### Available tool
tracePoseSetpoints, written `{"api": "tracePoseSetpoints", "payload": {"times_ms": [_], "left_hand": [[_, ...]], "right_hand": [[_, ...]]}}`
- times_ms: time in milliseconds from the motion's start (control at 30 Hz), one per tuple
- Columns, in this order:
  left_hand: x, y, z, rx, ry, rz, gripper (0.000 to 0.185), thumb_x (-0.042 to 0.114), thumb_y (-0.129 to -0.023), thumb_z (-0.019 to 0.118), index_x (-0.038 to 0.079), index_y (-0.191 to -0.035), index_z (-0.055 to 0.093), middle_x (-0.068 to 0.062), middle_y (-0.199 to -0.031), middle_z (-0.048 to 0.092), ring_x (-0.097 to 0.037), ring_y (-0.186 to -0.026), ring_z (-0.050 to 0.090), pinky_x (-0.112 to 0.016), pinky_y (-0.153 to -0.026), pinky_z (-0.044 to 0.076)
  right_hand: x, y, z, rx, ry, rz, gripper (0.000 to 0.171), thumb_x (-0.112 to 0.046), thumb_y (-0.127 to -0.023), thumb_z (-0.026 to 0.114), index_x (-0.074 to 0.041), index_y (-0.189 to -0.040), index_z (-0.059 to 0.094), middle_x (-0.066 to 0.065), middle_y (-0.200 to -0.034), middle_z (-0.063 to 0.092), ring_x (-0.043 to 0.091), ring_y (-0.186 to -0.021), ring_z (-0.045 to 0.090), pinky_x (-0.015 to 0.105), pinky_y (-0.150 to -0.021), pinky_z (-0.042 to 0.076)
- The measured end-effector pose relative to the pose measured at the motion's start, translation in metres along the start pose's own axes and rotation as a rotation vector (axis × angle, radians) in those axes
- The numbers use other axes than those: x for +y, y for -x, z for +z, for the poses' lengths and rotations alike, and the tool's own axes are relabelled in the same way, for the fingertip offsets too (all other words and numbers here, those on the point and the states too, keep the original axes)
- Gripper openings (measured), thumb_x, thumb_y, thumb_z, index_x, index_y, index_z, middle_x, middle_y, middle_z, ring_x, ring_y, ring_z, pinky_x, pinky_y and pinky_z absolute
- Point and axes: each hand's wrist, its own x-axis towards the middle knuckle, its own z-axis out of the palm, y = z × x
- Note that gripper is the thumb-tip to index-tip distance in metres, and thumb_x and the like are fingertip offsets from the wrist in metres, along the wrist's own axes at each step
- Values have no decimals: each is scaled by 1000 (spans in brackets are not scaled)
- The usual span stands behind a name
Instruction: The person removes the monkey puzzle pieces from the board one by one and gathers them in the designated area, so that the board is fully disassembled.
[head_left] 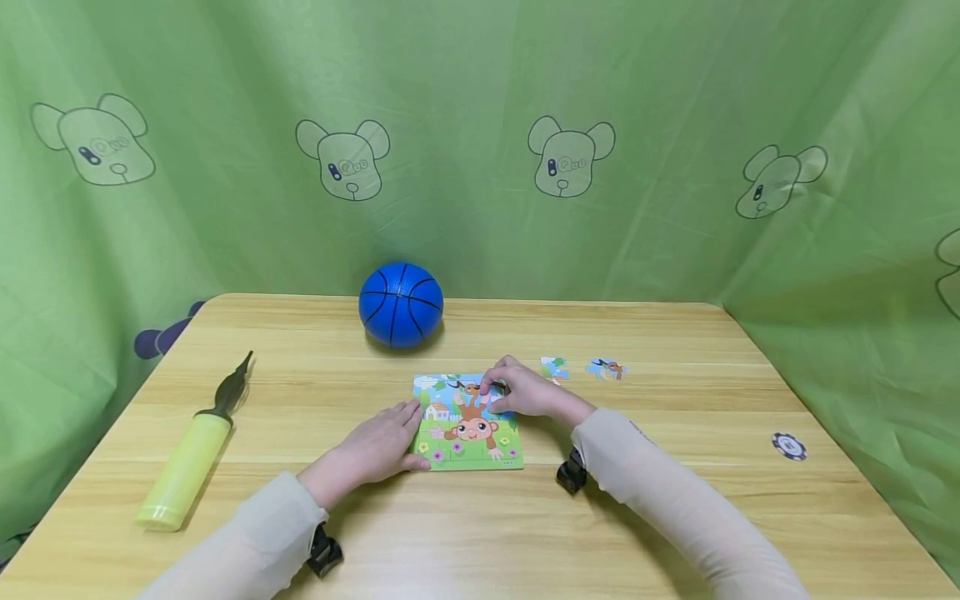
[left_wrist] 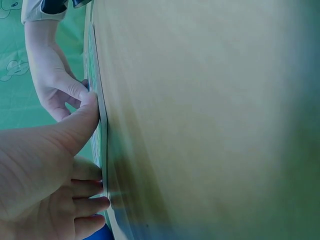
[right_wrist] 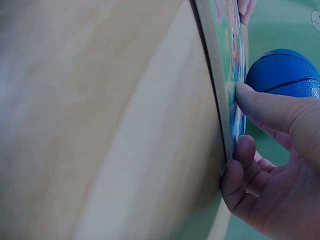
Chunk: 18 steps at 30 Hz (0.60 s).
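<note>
A jigsaw puzzle (head_left: 457, 448) with an upside-down cartoon monkey lies flat on the table in a thin board tray. My left hand (head_left: 382, 442) rests against its left side, fingers nearly straight at the edge and thumb at the lower left corner. Over the upper right corner my right hand (head_left: 521, 390) has its thumb and curled fingers close together, pinching a puzzle piece at the board's surface; the hand mostly hides this piece. The right wrist view shows the thumb (right_wrist: 265, 105) on the picture side and other fingers by the edge. Two loose puzzle pieces (head_left: 555, 367) (head_left: 606, 368) lie beyond the right hand.
A blue toy basketball (head_left: 401, 305) sits at the back of the wooden table (head_left: 480, 533). On the left lies a yellow hand pump (head_left: 187, 471) with a black nozzle. A poker chip (head_left: 789, 446) lies at the right. Green curtain (head_left: 465, 225) surrounds the table.
</note>
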Motion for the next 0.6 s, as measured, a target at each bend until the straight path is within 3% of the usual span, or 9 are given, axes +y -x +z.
{"api": "tracePoseSetpoints", "payload": {"times_ms": [267, 433, 600], "left_hand": [[-1, 0, 1, 4, 6, 1, 80, 46, -85, 58, -11, -136, 34, -24, -143, 28, -38, -130, 28, -45, -106, 25], [0, 1, 0, -2, 5, -1, 80, 46, -86, 58, -11, -136, 34, -24, -144, 28, -38, -130, 28, -44, -106, 25], [0, 1, 0, -4, 6, 3, 79, 46, -86, 58, -11, -136, 34, -24, -144, 28, -38, -130, 28, -44, -106, 25]], "right_hand": [[-1, 3, 0, 48, 42, 14, 49, -16, -79, 73, -4, -121, 53, 9, -110, 46, 19, -84, 46, 34, -78, 43], [1, 3, 1, 67, 42, 16, 53, -18, -78, 75, -2, -123, 53, 9, -109, 45, 17, -79, 47, 30, -72, 44], [0, 7, -4, 72, -15, -1, 49, -14, -78, 74, -8, -122, 55, 10, -105, 49, 19, -79, 47, 31, -68, 44]]}}
